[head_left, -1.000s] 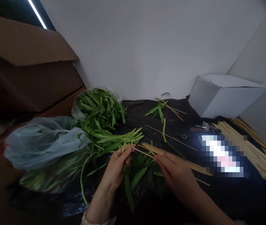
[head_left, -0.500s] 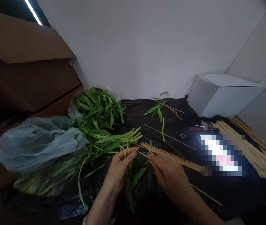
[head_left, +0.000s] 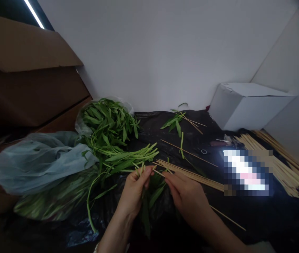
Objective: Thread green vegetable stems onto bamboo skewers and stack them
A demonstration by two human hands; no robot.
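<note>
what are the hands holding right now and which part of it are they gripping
The left hand pinches a small bunch of green stems near their cut ends. The right hand grips a thin bamboo skewer close to its tip, pointed at the stems.

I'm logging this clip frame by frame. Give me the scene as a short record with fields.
left hand: pinches a small bunch of green stems, leaves hanging below
right hand: holds a thin bamboo skewer with its tip at the stems
surface: black plastic sheet
left side: pile of leafy greens, pale blue bag, cardboard box
right side: loose skewers, white box
</note>
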